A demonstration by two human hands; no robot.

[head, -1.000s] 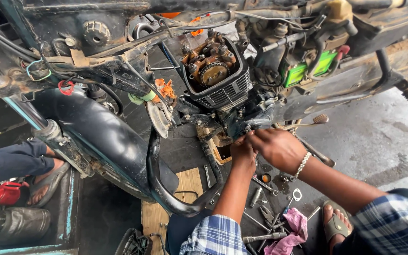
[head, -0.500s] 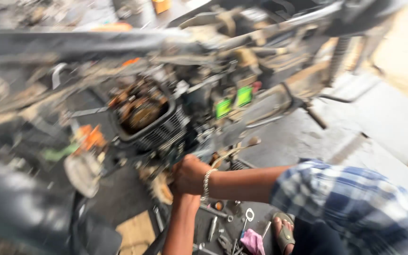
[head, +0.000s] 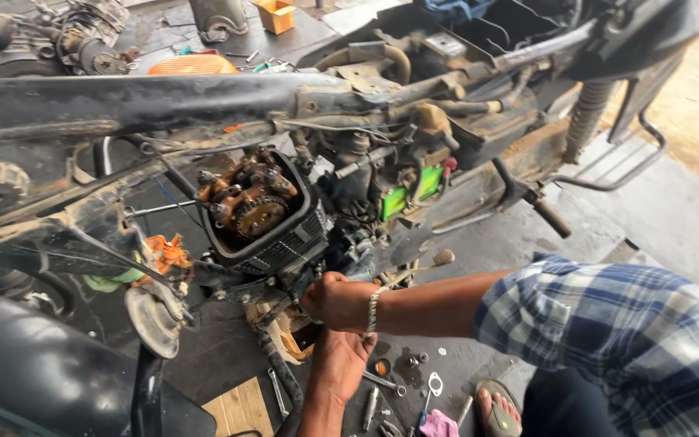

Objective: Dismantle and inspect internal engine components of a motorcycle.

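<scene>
The engine head (head: 273,222) is dull, greasy metal – black ribbed fins outside, rust-brown sprocket (head: 259,215) and cam parts inside. The frame tube (head: 147,101) is matt black steel, scuffed and dusty. A shiny metal bracelet (head: 374,307) rings the right hand (head: 335,301). The sleeve (head: 608,332) is soft checked cloth. Chrome spanners (head: 382,380) lie on the rough, oil-stained concrete floor (head: 673,218) – beside 1 bare wooden board (head: 240,409).

Both hands (head: 335,320) are crowded under the engine (head: 264,218), hemmed by the frame (head: 147,101) above. Loose tools (head: 382,388) litter the floor (head: 657,210) below. Bare floor lies open at right.
</scene>
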